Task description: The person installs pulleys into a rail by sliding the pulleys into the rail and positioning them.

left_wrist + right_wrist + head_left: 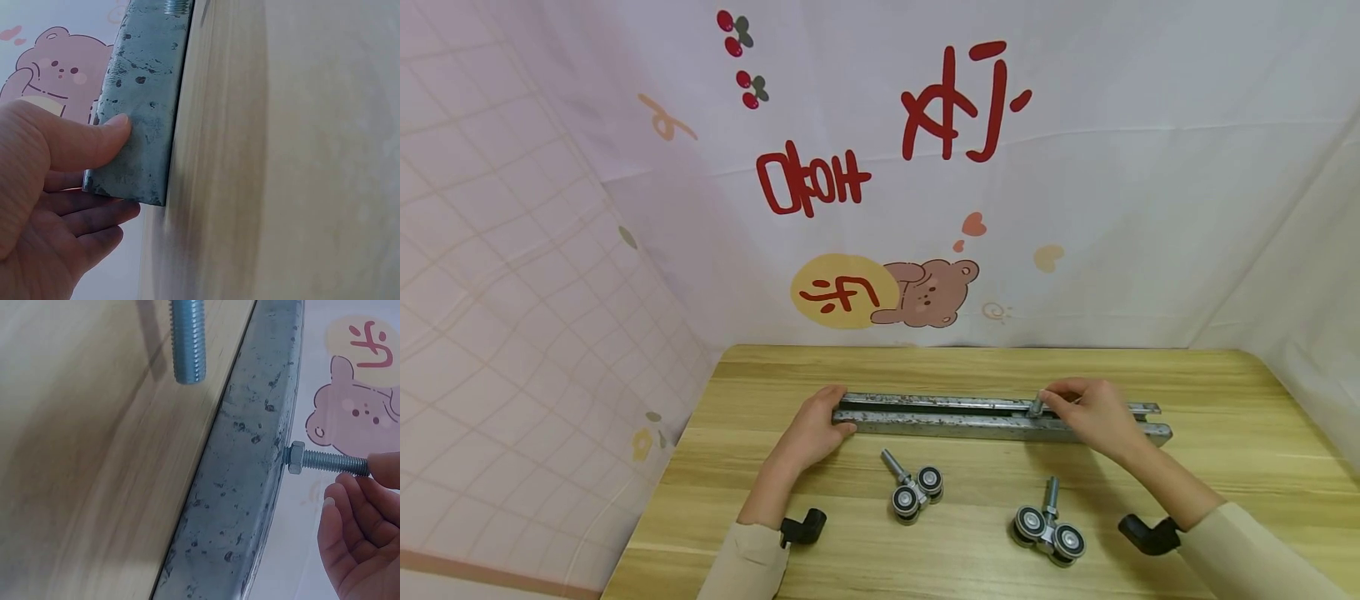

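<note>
Stretching left-to-right near the wooden table's (865, 367) far edge, the steel channel rail (925, 425) sits gripped by the left hand (809, 428), right hand (1096, 418) pinching a threaded bolt (331, 463) pointing up from its slot.

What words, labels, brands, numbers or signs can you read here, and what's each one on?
"安": red, sideways on the white backdrop.
"喜": red, sideways on the same backdrop.
"乐": red, sideways in the backdrop's yellow circle.
No readable brand or number. The metal rail shows no lettering I can make out; any markings on the loose rollers are too small to read.
</note>
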A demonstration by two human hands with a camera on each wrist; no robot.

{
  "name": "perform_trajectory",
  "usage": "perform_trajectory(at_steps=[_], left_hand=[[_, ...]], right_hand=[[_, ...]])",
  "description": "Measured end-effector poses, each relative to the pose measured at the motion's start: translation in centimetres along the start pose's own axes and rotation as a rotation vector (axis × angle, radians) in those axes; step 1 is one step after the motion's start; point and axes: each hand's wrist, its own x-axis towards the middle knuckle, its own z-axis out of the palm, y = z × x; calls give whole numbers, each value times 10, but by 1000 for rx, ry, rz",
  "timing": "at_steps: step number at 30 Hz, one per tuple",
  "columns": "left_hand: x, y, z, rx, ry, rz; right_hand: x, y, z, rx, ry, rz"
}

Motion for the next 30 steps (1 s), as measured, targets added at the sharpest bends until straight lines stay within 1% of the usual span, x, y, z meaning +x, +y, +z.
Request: perform_trajectory(at_steps=[11, 25, 30], left_hand=[[1, -1, 1, 24, 6, 6], [2, -1, 1, 26, 3, -6], [2, -1, 1, 21, 3, -20]], right_hand=[[3, -7, 7, 11, -32, 14], [7, -16, 12, 31, -52, -19], [8, -18, 14, 39, -48, -34]])
